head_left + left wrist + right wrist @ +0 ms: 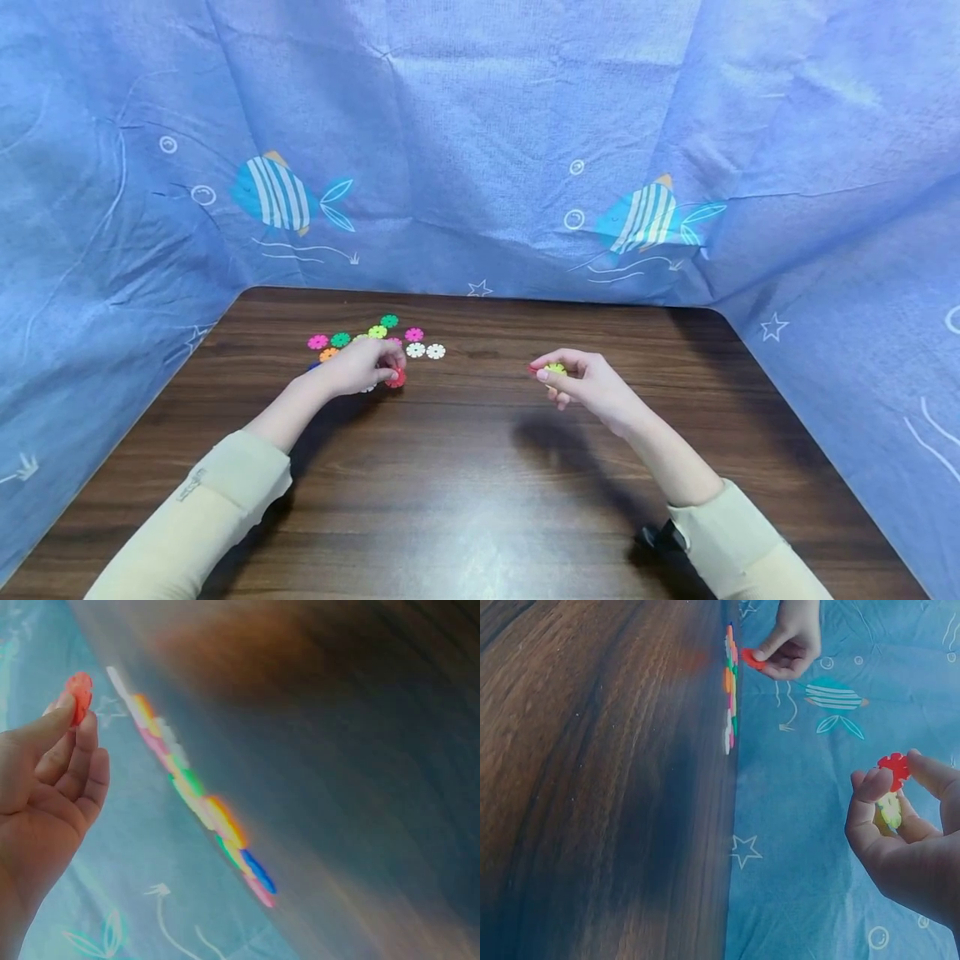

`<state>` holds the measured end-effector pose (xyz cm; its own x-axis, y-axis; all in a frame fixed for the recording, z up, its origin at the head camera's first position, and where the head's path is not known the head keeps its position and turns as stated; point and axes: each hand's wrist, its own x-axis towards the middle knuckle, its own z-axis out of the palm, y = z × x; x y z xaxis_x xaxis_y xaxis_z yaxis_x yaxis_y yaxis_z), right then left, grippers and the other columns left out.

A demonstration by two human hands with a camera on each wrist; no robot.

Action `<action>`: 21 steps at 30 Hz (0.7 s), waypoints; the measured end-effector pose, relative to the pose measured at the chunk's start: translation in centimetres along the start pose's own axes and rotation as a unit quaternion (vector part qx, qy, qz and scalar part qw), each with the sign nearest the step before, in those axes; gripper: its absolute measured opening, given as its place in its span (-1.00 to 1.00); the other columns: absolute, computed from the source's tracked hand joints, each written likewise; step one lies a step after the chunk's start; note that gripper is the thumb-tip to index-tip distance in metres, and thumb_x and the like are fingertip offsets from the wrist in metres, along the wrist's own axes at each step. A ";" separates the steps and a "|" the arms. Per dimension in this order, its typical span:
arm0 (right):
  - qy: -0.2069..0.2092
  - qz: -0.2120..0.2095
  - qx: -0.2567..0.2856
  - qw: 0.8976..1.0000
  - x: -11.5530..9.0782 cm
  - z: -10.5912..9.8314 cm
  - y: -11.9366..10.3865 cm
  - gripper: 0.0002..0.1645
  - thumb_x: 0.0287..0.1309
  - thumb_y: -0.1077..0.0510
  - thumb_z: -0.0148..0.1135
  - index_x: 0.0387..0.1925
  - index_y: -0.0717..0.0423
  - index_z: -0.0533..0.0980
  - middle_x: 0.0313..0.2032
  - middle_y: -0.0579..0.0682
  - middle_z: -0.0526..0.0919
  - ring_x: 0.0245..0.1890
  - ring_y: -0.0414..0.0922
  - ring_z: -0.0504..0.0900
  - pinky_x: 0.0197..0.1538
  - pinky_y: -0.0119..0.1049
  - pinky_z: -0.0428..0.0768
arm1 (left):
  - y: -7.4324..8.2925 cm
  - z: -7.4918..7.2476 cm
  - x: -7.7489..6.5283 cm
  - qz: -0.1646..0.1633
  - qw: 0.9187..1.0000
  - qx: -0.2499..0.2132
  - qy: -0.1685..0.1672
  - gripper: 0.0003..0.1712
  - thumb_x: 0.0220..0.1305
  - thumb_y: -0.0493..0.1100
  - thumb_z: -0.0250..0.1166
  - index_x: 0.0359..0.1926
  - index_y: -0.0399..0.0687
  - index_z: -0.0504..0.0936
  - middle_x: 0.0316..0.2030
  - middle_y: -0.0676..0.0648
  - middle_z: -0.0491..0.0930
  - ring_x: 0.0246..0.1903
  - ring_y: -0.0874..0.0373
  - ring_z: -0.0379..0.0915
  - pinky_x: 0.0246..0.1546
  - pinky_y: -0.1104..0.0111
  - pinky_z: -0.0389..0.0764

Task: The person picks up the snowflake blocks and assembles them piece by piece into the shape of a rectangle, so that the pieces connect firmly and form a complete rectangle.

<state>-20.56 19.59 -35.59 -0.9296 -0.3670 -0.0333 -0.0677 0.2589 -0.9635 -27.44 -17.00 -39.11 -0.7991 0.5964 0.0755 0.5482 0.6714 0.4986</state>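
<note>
A person works over a dark wooden worktop point(465, 467), with clock directions taken from its middle in the head view. At about eleven o'clock, the left hand point(356, 368) pinches a red disc point(397, 378) between thumb and forefinger, the fingers closed on its edge; in the wrist views this disc is raised above the surface. At about two o'clock, the right hand point(596, 385) is also raised, its thumb and fingers bent round a second red disc point(895, 769) and a yellow disc point(889, 811) just below it in the right wrist view; whether those two are joined cannot be told. A loose cluster of notched discs lies under and around the left hand: a green disc point(389, 321) at the cluster's twelve o'clock, two white discs point(436, 352) at three, a pink disc point(318, 342) at nine, with an orange disc point(329, 355) near it. A blue curtain point(480, 125) printed with striped fish hangs beyond the worktop's twelve o'clock edge.
</note>
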 end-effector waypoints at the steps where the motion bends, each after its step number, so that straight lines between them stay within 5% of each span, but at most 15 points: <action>1: 0.001 0.000 -0.002 1.000 0.1 0.1 0.0 -0.55 0.19 0.07 0.26 0.03 0.27 0.50 -0.41 -0.03 0.61 -0.56 -0.24 0.48 -0.42 -0.33 0.58 | 0.3 -0.1 0.0 0.000 1.000 0.000 0.009 -0.89 0.12 -0.32 0.36 -0.33 -0.06 0.61 -0.47 0.09 0.60 -0.41 0.26 0.49 -0.32 0.34 0.56; 11: 0.004 -0.002 -0.017 1.000 0.7 0.7 -0.4 -0.60 0.14 0.01 0.30 -0.07 0.18 0.56 -0.41 -0.02 0.63 -0.53 -0.20 0.51 -0.39 -0.27 0.59 | 4.9 -0.6 0.1 -0.046 0.990 -0.065 0.113 -0.91 0.11 -0.23 0.38 -0.31 -0.05 0.67 -0.44 0.05 0.64 -0.39 0.21 0.52 -0.34 0.36 0.55; 21: 0.003 -0.020 -0.024 1.000 1.2 1.4 -0.7 -0.66 0.15 0.05 0.29 -0.10 0.18 0.58 -0.44 -0.03 0.61 -0.52 -0.18 0.55 -0.32 -0.18 0.61 | 10.0 0.2 0.5 -0.087 0.960 -0.210 0.162 -0.82 0.08 -0.20 0.41 -0.24 -0.10 0.68 -0.41 -0.04 0.67 -0.44 0.19 0.57 -0.42 0.39 0.60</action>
<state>-21.11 17.76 -35.35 -0.9279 -0.3728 0.0073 -0.1226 0.2865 -0.9502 -22.28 -9.92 -34.23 -0.9419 0.2768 0.1901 0.3054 0.4709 0.8276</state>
